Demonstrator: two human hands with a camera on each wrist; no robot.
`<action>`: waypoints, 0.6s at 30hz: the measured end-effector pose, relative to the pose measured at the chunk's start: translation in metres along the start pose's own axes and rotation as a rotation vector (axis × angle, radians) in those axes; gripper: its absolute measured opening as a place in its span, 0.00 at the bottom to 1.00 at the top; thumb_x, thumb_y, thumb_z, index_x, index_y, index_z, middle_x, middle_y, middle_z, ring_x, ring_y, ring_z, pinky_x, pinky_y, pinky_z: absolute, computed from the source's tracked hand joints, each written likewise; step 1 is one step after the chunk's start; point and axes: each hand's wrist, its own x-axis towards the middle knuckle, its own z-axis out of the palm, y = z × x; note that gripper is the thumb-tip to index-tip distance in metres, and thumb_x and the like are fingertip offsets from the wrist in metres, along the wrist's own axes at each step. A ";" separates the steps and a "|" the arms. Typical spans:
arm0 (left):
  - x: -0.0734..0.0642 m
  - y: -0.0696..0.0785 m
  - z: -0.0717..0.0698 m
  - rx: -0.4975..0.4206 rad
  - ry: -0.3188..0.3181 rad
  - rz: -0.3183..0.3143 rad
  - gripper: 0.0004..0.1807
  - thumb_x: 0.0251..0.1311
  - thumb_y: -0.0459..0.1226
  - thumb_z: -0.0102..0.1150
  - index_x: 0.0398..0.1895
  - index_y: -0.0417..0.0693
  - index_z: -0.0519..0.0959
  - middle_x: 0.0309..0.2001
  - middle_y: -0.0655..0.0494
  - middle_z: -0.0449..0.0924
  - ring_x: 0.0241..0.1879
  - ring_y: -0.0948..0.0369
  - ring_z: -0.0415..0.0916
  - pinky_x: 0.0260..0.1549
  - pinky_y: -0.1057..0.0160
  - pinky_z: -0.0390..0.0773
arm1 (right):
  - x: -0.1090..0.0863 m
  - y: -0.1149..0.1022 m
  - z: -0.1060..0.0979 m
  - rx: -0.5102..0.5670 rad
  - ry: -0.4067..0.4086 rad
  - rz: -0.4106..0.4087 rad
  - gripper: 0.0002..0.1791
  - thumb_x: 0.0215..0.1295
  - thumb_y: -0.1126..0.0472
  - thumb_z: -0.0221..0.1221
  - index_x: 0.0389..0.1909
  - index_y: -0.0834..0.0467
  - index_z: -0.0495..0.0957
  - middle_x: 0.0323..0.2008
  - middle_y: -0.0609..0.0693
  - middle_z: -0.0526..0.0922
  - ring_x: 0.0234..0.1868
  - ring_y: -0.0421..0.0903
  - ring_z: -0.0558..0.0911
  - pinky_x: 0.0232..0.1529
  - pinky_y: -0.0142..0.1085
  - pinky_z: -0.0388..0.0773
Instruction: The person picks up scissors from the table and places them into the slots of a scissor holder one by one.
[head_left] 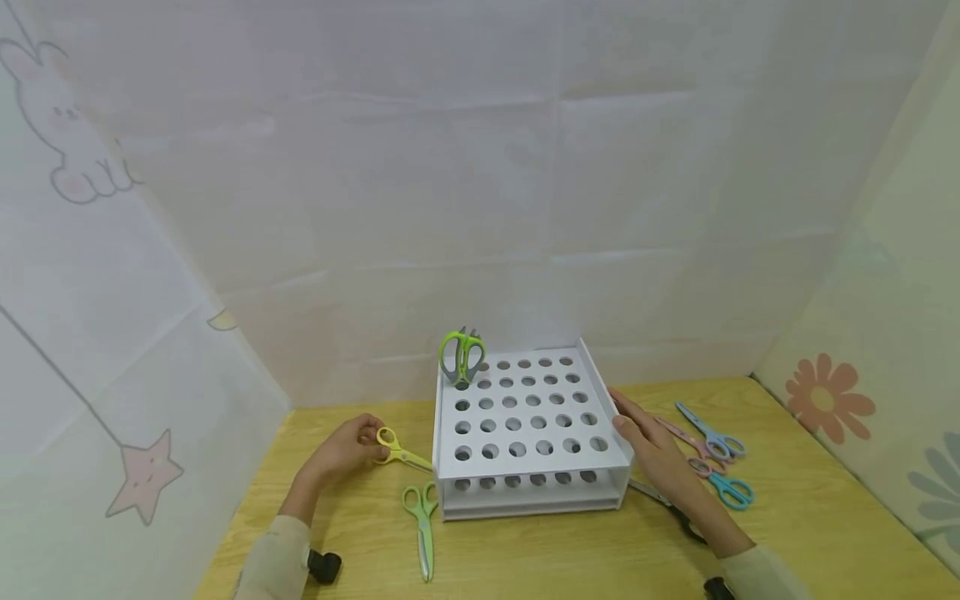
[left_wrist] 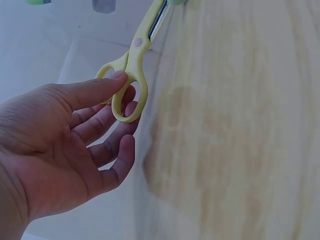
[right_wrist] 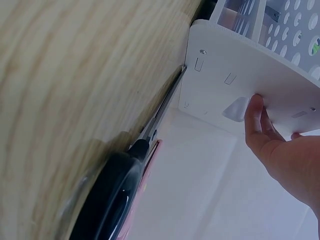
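My left hand [head_left: 348, 450] pinches one handle loop of the yellow scissors [head_left: 405, 456], thumb on one side and fingertips on the other. In the left wrist view, the blades of these scissors [left_wrist: 136, 62] point away from the palm. A white rack [head_left: 525, 467] with rows of round holes stands in the middle of the table. Against its right side wall rests my right hand [head_left: 656, 454], its fingers fairly straight. The right wrist view shows the fingertips of that hand [right_wrist: 292, 160] beside a cutout in the wall. Green-and-grey scissors [head_left: 462, 357] stand in the rack's back left corner.
Light green scissors [head_left: 424, 537] lie at the rack's front left. Black-handled scissors [head_left: 686, 523] lie under my right forearm, blades toward the rack. Farther right are blue scissors [head_left: 705, 427], pink scissors [head_left: 678, 433] and teal-handled scissors [head_left: 733, 490]. Pale sheets [head_left: 480, 208] enclose the table.
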 end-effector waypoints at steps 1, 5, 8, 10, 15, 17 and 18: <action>0.000 0.002 0.000 0.003 -0.003 0.004 0.18 0.66 0.34 0.67 0.55 0.38 0.75 0.47 0.46 0.78 0.44 0.53 0.78 0.41 0.53 0.81 | 0.000 0.000 0.000 0.002 0.001 0.002 0.29 0.84 0.51 0.44 0.80 0.48 0.56 0.77 0.54 0.58 0.75 0.56 0.58 0.59 0.19 0.63; 0.000 0.009 -0.002 -0.006 -0.008 0.022 0.18 0.68 0.34 0.66 0.57 0.38 0.75 0.47 0.46 0.78 0.45 0.51 0.80 0.42 0.50 0.82 | 0.000 0.000 0.000 0.013 -0.001 0.014 0.30 0.84 0.51 0.44 0.81 0.51 0.55 0.77 0.55 0.58 0.75 0.57 0.58 0.59 0.19 0.63; 0.000 0.017 -0.004 -0.022 -0.003 0.048 0.18 0.68 0.35 0.65 0.57 0.37 0.76 0.46 0.46 0.79 0.45 0.49 0.81 0.44 0.46 0.82 | 0.001 0.000 0.000 0.013 0.000 0.017 0.30 0.84 0.51 0.45 0.81 0.52 0.55 0.77 0.55 0.58 0.75 0.57 0.57 0.59 0.19 0.62; 0.000 0.022 -0.004 -0.038 0.004 0.065 0.18 0.68 0.36 0.66 0.56 0.37 0.76 0.46 0.46 0.79 0.45 0.49 0.81 0.46 0.43 0.81 | 0.002 0.000 0.000 0.012 -0.002 0.017 0.30 0.84 0.51 0.45 0.81 0.51 0.55 0.77 0.54 0.58 0.75 0.57 0.57 0.59 0.18 0.62; 0.001 0.035 -0.003 -0.038 0.045 0.083 0.18 0.67 0.39 0.67 0.55 0.40 0.78 0.49 0.49 0.79 0.47 0.52 0.80 0.50 0.43 0.80 | 0.001 -0.001 -0.001 0.029 -0.010 0.013 0.30 0.84 0.51 0.44 0.81 0.52 0.55 0.77 0.55 0.57 0.75 0.57 0.57 0.59 0.19 0.63; 0.002 0.040 -0.002 -0.021 0.070 0.089 0.18 0.67 0.42 0.67 0.55 0.43 0.78 0.49 0.51 0.79 0.47 0.53 0.79 0.49 0.47 0.80 | 0.001 -0.002 -0.001 0.035 -0.011 0.013 0.30 0.84 0.51 0.44 0.81 0.53 0.54 0.78 0.55 0.57 0.75 0.57 0.57 0.59 0.19 0.64; 0.001 0.043 -0.002 -0.017 0.084 0.094 0.18 0.67 0.43 0.67 0.54 0.45 0.79 0.49 0.52 0.79 0.47 0.53 0.79 0.48 0.49 0.80 | 0.001 -0.002 -0.001 0.034 -0.011 0.012 0.30 0.84 0.51 0.44 0.81 0.53 0.54 0.78 0.55 0.57 0.75 0.57 0.57 0.59 0.19 0.64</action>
